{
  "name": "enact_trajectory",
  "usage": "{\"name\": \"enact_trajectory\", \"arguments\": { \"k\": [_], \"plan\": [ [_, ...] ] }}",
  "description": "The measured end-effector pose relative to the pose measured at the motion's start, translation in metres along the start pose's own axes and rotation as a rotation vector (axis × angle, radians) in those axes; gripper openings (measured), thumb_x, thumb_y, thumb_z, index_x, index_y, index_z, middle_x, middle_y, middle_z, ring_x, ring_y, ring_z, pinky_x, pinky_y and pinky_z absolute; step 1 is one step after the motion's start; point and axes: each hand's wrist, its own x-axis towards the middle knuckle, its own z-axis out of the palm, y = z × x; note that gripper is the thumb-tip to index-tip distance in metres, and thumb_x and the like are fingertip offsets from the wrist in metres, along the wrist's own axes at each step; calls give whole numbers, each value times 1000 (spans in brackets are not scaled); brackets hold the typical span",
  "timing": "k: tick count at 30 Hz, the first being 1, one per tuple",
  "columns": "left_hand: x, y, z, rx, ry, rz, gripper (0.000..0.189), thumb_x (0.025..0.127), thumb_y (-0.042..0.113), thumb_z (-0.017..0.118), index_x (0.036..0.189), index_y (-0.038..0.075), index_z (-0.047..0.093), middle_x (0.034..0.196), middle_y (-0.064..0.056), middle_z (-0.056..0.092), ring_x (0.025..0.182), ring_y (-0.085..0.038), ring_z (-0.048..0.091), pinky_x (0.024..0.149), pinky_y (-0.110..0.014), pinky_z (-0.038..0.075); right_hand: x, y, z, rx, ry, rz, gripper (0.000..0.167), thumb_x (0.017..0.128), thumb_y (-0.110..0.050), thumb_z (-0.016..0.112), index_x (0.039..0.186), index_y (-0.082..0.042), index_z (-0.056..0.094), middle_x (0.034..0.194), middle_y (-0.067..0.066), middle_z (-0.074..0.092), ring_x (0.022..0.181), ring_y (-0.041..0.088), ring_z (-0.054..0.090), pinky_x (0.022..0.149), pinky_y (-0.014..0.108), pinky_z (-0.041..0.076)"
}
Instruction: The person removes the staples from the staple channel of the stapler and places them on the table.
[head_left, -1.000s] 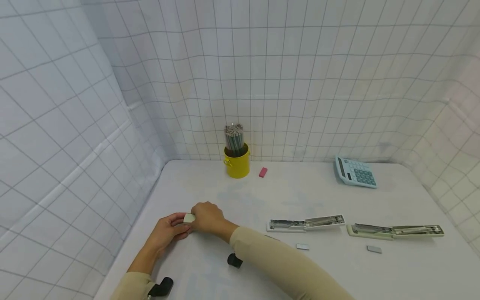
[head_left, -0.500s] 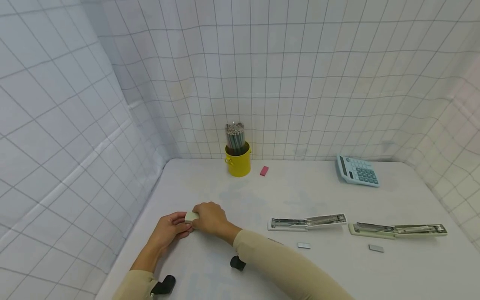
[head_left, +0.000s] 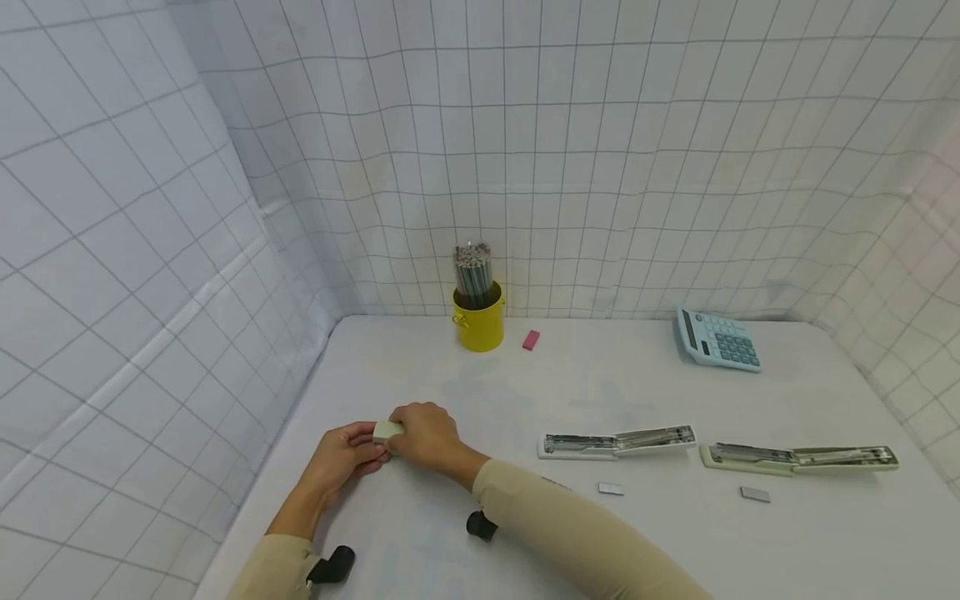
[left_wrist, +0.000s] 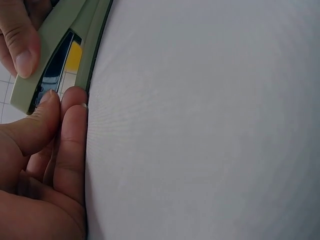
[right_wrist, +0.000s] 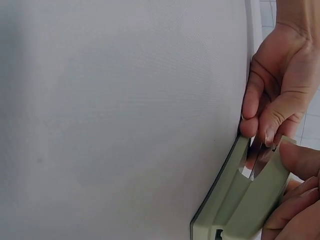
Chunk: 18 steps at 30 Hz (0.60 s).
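Both my hands are on a pale green stapler (head_left: 386, 430) at the left of the table. My right hand (head_left: 426, 435) grips its upper arm, with the thumb along one side in the right wrist view. At the front end, my left hand (head_left: 337, 458) has its thumb and fingertips around the nose. Seen from the left wrist, the stapler (left_wrist: 52, 37) has a gap between upper arm and base, and a dark metal magazine (left_wrist: 52, 80) shows there by the left thumb. The fingers hide the magazine's tip.
Two opened staplers, one white (head_left: 577, 455) and one green (head_left: 757, 468), lie at the right. A staple strip (head_left: 611, 488) and another staple strip (head_left: 754, 494) lie before them. Behind are a yellow bucket (head_left: 480, 330) of pencils, a pink eraser (head_left: 531, 340) and a blue calculator (head_left: 718, 340).
The head view has shifted slightly. Both hands keep their hold at the stapler, whose visible front end has turned a little and shows more of its side.
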Motion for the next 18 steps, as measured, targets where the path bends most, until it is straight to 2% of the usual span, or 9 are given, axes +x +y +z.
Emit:
{"name": "enact_trajectory", "arguments": {
  "k": [7, 14, 18],
  "plan": [
    [-1, -2, -1, -13, -12, -12, 46, 96, -6, 63, 138, -17, 47, 100, -3, 73, 85, -14, 73, 76, -27, 60, 2, -1, -2, -20, -30, -7, 21, 86, -24, 78, 105, -15, 78, 84, -9, 69, 67, 6, 52, 57, 22, 41],
    [-1, -4, -4, -13, -6, 13, 42, 95, -9, 62, 134, -17, 50, 103, -4, 73, 86, -15, 73, 75, -27, 60, 9, -11, -3, -141, -80, -6, 18, 84, -33, 82, 93, -19, 75, 77, -11, 62, 65, 7, 52, 53, 25, 41],
    [1, -4, -2, -1, 9, 24, 40, 93, -9, 63, 131, -17, 53, 105, -5, 73, 86, -16, 73, 74, -27, 60, 10, -13, -3, -190, -79, -23, 18, 85, -35, 82, 89, -19, 72, 74, -10, 60, 65, 7, 52, 53, 27, 41]
  ]
}}
